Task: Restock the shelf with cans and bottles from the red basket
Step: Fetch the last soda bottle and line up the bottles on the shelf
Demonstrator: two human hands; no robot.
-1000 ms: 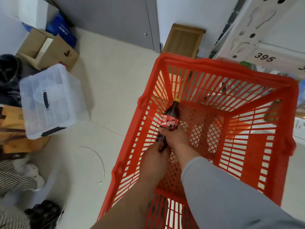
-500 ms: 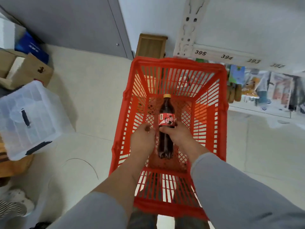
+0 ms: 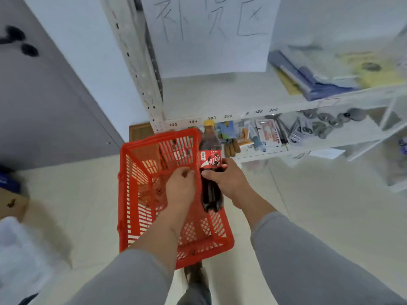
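Note:
A dark cola bottle point(image 3: 211, 190) with a red label and yellow cap is held upright above the red basket point(image 3: 132, 194), over its right rim. My right hand point(image 3: 229, 179) grips the bottle's middle from the right. My left hand point(image 3: 180, 188) rests against the bottle's left side with fingers curled; whether it grips is unclear. The basket stands on the floor and looks empty inside. The white shelf point(image 3: 220, 91) rises just beyond the basket, with a bare stretch of board on its left part.
Numbered tags point(image 3: 192, 121) run along the shelf edge. Small packaged goods point(image 3: 264, 135) fill the lower shelf; blue and yellow items point(image 3: 319, 78) lie at upper right. A paper sign point(image 3: 209, 34) hangs above. A grey door point(image 3: 44, 95) is left, a clear bin point(image 3: 19, 256) at lower left.
The bottle has been lifted out of the basket and now sits above its right rim. My view has tilted up, showing the shelf boards and the sign.

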